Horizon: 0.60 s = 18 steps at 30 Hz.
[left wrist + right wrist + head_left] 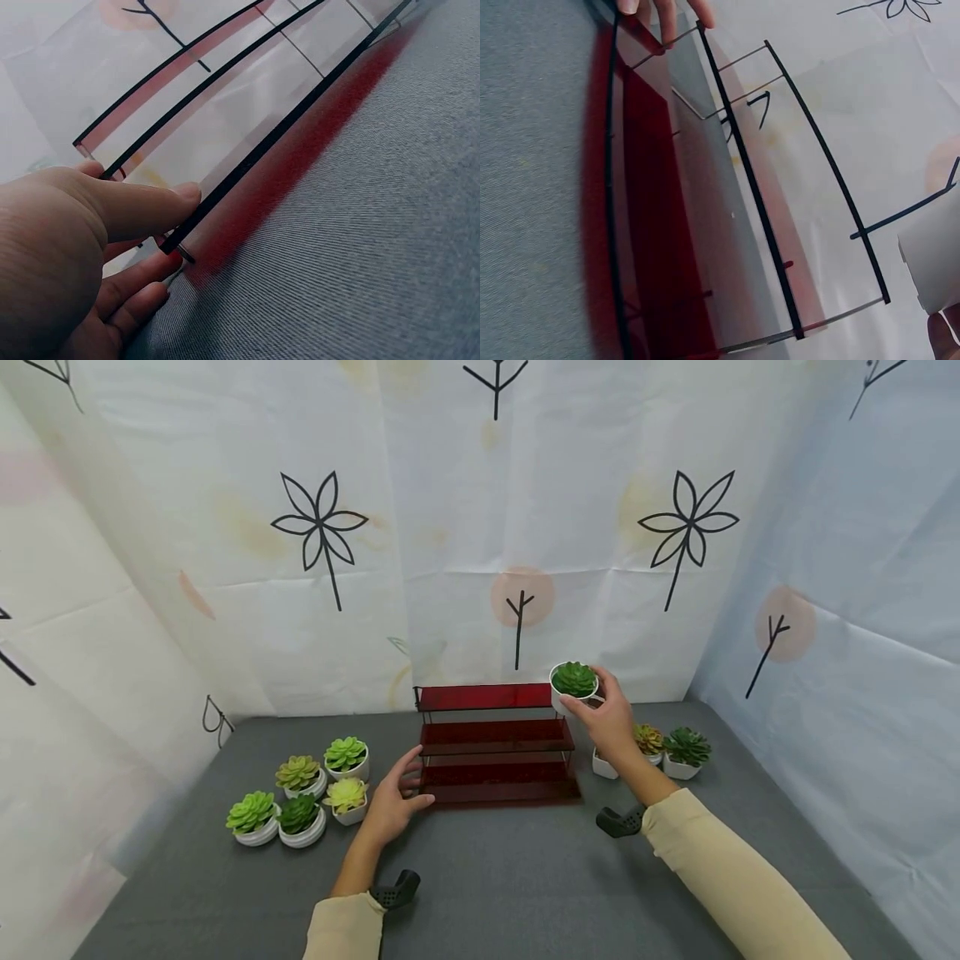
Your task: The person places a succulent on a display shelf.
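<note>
A three-tier rack [495, 735] with dark red see-through shelves and black edges stands on the grey cloth. My left hand [393, 797] grips its left end; in the left wrist view the thumb [154, 206] lies along a front edge and fingers curl round the end. My right hand [611, 718] holds a potted succulent [575, 681], green in a white cup-like pot, at the right end of the top shelf. Whether the pot touches the shelf I cannot tell. In the right wrist view only part of the white pot [934, 255] shows at the edge.
Several potted succulents [297, 774] stand in a group left of the rack. More stand to its right, including a dark green one [686, 750] and a brownish one [648, 739], partly behind my right forearm. Patterned white cloth [450, 527] hangs behind the table.
</note>
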Each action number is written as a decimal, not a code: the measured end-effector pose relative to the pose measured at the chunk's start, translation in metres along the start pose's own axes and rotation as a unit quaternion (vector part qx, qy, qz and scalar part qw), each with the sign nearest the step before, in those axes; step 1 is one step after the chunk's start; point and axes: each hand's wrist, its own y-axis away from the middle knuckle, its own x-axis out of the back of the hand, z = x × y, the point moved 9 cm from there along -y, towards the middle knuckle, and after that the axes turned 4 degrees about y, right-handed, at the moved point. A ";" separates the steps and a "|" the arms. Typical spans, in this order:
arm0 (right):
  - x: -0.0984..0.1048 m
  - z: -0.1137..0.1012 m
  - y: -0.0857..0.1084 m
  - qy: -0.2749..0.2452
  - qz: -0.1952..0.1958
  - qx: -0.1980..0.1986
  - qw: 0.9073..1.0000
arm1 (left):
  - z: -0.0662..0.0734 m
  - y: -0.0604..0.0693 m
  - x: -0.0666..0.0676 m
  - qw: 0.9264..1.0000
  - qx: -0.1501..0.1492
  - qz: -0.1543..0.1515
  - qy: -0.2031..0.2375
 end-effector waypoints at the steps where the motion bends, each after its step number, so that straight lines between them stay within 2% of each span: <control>1: -0.001 -0.001 -0.002 -0.002 -0.001 0.002 1.000 | 0.000 0.000 0.000 1.000 0.001 0.000 0.001; 13: -0.016 -0.014 -0.015 0.008 -0.019 -0.001 1.000 | 0.001 0.002 -0.001 1.000 0.013 0.007 0.001; 18: -0.027 -0.014 -0.019 0.004 -0.038 -0.007 0.999 | 0.000 0.001 -0.002 1.000 0.005 0.009 0.000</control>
